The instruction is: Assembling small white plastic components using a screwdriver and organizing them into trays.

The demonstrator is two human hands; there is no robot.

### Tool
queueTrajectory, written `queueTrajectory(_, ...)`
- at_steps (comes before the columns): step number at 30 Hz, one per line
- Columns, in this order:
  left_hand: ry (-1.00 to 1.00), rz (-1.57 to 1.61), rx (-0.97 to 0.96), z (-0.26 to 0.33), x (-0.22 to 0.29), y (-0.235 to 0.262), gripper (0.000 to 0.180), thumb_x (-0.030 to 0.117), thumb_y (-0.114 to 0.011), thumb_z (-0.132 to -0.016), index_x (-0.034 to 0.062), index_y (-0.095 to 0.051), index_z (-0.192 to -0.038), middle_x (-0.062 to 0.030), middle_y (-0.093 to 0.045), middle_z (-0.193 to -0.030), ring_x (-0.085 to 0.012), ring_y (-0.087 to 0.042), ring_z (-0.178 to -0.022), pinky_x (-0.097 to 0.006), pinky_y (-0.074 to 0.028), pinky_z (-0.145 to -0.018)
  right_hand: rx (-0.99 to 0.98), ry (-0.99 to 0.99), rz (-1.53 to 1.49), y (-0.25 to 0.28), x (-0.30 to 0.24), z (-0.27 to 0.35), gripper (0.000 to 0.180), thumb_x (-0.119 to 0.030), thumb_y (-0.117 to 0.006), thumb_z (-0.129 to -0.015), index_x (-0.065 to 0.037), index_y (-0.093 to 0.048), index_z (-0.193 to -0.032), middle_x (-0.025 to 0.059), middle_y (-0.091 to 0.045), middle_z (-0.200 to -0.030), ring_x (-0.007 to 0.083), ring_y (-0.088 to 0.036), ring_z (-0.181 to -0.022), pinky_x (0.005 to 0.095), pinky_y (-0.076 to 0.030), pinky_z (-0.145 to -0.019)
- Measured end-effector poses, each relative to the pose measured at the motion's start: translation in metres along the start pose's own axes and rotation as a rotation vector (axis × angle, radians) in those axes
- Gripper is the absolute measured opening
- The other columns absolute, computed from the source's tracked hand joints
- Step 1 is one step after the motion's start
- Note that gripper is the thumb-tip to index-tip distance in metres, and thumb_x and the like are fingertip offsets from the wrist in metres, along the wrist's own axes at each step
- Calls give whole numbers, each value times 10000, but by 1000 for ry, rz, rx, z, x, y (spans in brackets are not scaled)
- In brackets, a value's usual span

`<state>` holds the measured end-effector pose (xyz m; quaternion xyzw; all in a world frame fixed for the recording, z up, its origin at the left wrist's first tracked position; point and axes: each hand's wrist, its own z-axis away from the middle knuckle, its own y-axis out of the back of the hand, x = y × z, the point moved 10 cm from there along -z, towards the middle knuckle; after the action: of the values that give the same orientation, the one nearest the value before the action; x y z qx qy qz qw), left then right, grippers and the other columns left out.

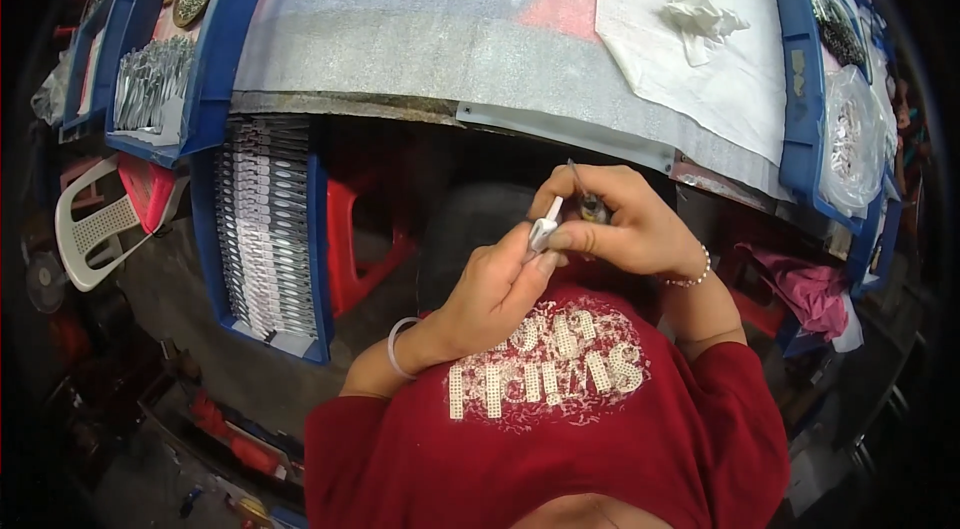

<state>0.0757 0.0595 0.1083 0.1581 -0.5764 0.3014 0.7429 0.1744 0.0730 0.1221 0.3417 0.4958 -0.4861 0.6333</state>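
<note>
In front of my chest my two hands meet around a small white-and-grey part (543, 232) with a slim white tip; its exact kind is too small to tell. My left hand (490, 289) pinches this part between thumb and fingers. From the other side, the thumb of my right hand (635, 229) presses against it. Curled in my right fingers is a small dark-and-yellow tool (594, 209), with a thin dark metal piece beside it pointing up. Much of the tool is hidden by the fingers.
Ahead lies a table covered in cloudy plastic sheeting (400, 49), with a white cloth (720, 79) and crumpled tissue (700, 19). At left, a blue tray (322, 259) holds rows of grey-white pieces. Blue bins (800, 129) flank the table; a red stool (350, 239) stands below.
</note>
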Motion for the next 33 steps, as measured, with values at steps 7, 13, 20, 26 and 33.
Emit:
queueTrajectory(7, 8, 58, 8, 5, -9, -2, 130, 79, -450, -977, -12, -514, -1043, 35, -494, -701, -14, -422, -595, -196, -336, -514, 76, 91, 108, -6, -2, 4, 268, -175, -703, -842, 11, -607, -1008, 51, -612, -855, 106, -586, -780, 245, -460, -688)
queueTrajectory(13, 65, 130, 8, 5, -25, -3, 140, 86, -427, -989, -1, -516, -1054, 45, -474, -707, -12, -390, -572, -184, -309, -502, 93, -50, -144, -12, 23, 0, 198, -111, -683, -878, 17, -577, -986, 38, -610, -800, 80, -578, -685, 235, -484, -633)
queueTrajectory(20, 279, 617, -110, 9, -41, -17, 133, 104, -401, -1003, 13, -494, -1028, 53, -375, -627, -22, -317, -477, -183, -266, -428, -8, -67, -262, -23, 37, -3, 167, -126, -638, -911, 11, -563, -970, 28, -583, -776, 68, -536, -648, 227, -438, -580)
queueTrajectory(26, 418, 735, -148, 8, -43, -18, 139, 124, -401, -1006, 24, -493, -1032, 42, -334, -582, -33, -275, -423, -182, -232, -376, 148, -27, -100, -18, 32, 2, 169, -114, -567, -939, 3, -535, -1057, 10, -546, -779, 50, -517, -654, 209, -416, -587)
queueTrajectory(33, 434, 862, -181, 2, -25, -10, 224, 101, -397, -995, 34, -470, -1196, 31, -358, -613, -36, -299, -437, -184, -233, -381, 498, 91, 182, 33, -6, 30, 185, -44, -582, -888, 17, -601, -1062, 101, -640, -916, 140, -603, -803, 269, -481, -700)
